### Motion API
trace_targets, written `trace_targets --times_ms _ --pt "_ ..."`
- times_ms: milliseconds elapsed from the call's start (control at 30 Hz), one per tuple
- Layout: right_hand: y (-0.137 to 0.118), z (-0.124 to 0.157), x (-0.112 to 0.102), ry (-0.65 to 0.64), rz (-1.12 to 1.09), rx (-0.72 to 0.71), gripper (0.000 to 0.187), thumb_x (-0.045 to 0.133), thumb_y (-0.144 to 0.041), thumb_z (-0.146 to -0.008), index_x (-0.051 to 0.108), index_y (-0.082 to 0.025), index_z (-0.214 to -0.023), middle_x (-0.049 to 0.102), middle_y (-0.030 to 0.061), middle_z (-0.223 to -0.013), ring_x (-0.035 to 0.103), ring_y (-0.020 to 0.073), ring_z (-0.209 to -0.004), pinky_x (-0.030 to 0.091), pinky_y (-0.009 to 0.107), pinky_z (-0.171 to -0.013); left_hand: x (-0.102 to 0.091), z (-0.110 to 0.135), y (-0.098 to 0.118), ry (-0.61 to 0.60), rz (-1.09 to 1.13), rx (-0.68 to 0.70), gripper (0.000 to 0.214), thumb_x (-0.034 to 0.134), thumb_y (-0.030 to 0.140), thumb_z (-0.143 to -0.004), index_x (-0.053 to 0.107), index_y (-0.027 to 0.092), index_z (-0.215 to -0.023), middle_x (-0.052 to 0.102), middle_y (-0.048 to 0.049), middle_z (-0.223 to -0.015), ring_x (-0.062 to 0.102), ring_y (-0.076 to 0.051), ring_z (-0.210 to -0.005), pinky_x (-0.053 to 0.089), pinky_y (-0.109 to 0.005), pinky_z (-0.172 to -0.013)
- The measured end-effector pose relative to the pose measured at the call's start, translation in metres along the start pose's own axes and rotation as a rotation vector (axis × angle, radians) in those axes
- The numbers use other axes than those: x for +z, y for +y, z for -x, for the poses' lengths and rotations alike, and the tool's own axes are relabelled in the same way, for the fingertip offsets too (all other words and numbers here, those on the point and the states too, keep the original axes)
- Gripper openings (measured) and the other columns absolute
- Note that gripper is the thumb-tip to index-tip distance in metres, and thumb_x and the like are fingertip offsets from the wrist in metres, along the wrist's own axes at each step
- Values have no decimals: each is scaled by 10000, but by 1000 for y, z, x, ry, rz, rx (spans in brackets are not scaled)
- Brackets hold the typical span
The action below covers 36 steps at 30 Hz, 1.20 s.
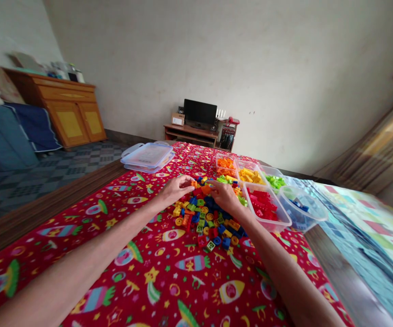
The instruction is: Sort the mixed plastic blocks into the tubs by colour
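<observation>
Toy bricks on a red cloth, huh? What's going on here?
Someone is busy at a mixed heap of bricks. The left hand seems to pinch an orange brick; what the right hand touches is unclear. To the right, clear containers hold orange, yellow, green, red and blue bricks, each colour apart.

Blocks (203, 216) lie on the cloth (164, 278). From them, lids (149, 154) sit at eleven o'clock, tubs (274, 225) of more blocks from one to three. Farther out: a cabinet (66, 116) at ten, a desk (191, 131) bearing a monitor (199, 112) at twelve, a quilt (356, 209) at three.
</observation>
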State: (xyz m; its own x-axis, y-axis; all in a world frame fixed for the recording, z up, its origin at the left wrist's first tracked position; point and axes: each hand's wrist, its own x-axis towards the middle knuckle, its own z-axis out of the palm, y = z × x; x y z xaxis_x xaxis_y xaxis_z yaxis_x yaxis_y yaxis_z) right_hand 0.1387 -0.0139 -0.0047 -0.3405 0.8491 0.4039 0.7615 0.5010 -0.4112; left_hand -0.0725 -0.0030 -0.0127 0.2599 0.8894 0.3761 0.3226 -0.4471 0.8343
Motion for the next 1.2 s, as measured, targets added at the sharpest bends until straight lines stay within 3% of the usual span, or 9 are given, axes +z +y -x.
trace_targets --times_ms 233,467,667,933,1033,1200 --pt "0 -8 4 19 -636 116 222 654 -170 -731 706 -172 -947 749 50 -851 703 218 -838 548 291 -705 5 2 7 8 140 -39 396 685 442 -694 615 153 -955 696 -94 -1043 642 -249 -989 494 -379 -892" --pt "-9 -5 0 -115 -888 99 371 713 -300 -693 658 -164 -1034 734 38 -778 690 205 -796 527 283 -692 12 8 22 -6 254 -89 493 698 525 -674 689 157 -1001 730 -64 -970 652 -239 -918 504 -340 -824" --pt "-9 -3 2 -171 -871 18 489 682 -300 -711 615 -149 -1170 722 28 -783 661 172 -754 506 266 -679 17 9 19 -14 256 -138 535 702 583 -648 720 141 -948 728 -48 -814 645 -216 -801 495 -293 -701" --pt "-11 -3 5 -157 -842 -18 342 642 -295 -725 684 -158 -1035 705 12 -804 622 140 -704 471 228 -646 23 10 21 17 479 -222 557 756 529 -617 607 162 -1009 663 -3 -761 619 -139 -649 492 -253 -613" --pt "-13 0 0 -131 -738 -26 305 617 -297 -741 698 -157 -999 697 6 -793 609 133 -696 458 217 -631 22 11 22 -6 475 -218 491 664 570 -707 621 154 -963 662 -24 -771 624 -155 -688 494 -259 -614" --pt "-3 -7 -22 5 -399 53 327 579 -294 -778 696 -155 -1050 686 7 -709 611 138 -645 436 216 -585 17 6 11 -2 405 -199 471 617 587 -739 642 143 -894 676 -42 -776 625 -148 -679 497 -256 -619"
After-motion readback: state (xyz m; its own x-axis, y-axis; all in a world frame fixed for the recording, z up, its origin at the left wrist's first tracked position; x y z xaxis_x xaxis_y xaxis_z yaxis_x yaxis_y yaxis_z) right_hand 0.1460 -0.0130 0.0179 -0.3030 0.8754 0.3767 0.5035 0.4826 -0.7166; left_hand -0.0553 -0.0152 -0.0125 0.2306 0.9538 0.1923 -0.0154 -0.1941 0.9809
